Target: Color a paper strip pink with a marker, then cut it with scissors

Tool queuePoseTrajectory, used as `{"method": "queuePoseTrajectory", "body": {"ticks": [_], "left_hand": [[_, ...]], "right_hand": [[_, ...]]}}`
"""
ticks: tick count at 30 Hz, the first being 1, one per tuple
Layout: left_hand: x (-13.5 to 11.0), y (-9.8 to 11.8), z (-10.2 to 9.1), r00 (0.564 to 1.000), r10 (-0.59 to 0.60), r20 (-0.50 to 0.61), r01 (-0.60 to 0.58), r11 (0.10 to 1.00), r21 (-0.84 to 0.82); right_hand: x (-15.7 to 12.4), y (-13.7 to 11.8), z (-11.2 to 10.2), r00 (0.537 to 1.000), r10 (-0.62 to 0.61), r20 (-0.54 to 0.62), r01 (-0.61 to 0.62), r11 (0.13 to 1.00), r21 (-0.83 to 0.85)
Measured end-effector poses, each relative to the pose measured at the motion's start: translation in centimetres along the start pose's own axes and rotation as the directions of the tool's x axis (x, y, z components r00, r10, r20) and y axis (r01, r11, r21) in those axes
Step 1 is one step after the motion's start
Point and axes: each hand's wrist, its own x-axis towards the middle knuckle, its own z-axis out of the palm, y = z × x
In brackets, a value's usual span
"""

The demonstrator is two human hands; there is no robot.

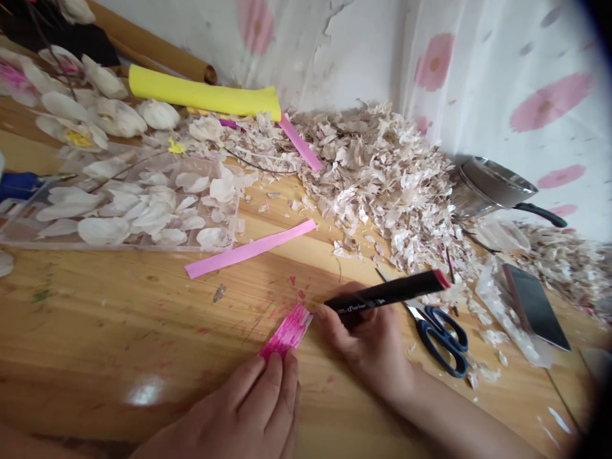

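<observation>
My left hand point(253, 405) lies on the wooden table, fingers pressed together over the lower end of a small strip of paper point(285, 333). Bright pink strokes cover most of that strip, with a paler patch at its upper right edge. A black marker point(387, 294) with a red end sits in the closed fingers of my right hand point(370, 347). Its writing tip is by the strip's right edge, and I cannot tell whether it touches. Above the hands lies a plain pink paper strip point(251, 248).
Scissors point(442, 338) with blue handles and a phone point(535, 306) lie to the right. Behind are a heap of dry petal scraps point(377, 172), a metal pot point(492, 185) and a yellow roll point(201, 92). At left is a clear divided tray point(236, 220) holding white petals.
</observation>
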Motion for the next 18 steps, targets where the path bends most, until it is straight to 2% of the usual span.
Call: {"method": "queuePoseTrajectory", "body": {"ticks": [4, 8, 9, 13, 14, 17, 18], "left_hand": [[0.29, -0.1, -0.26, 1.0, -0.005, -0.013, 0.005, 1.0, 0.01], [0.41, -0.15, -0.25, 1.0, -0.011, -0.004, 0.011, 1.0, -0.005], [0.36, -0.13, -0.21, 1.0, -0.018, -0.004, 0.018, 1.0, -0.012], [0.25, -0.05, 0.01, 0.999, -0.044, -0.007, 0.044, 0.999, -0.013], [0.3, -0.05, 0.04, 0.999, -0.032, -0.006, 0.032, 0.999, -0.004], [0.6, -0.14, 0.01, 1.0, -0.004, -0.026, 0.004, 1.0, 0.017], [0.7, -0.19, -0.05, 1.0, -0.007, -0.03, 0.007, 1.0, 0.02]], "right_hand": [[-0.02, 0.35, -0.13, 0.998, -0.021, 0.067, 0.021, 1.0, -0.01], [0.22, 0.29, -0.45, 0.996, -0.042, -0.084, 0.036, 0.997, -0.072], [0.23, 0.13, -0.51, 0.995, -0.062, -0.083, 0.058, 0.997, -0.059], [-0.02, -0.39, -0.53, 0.976, -0.155, 0.152, 0.172, 0.979, -0.107], [-0.1, -0.39, -0.5, 0.976, -0.152, 0.156, 0.171, 0.978, -0.123], [-0.22, -0.21, -0.41, 0.992, -0.116, 0.049, 0.121, 0.987, -0.11], [-0.23, -0.15, -0.4, 0.99, -0.128, 0.062, 0.134, 0.984, -0.113]]}}
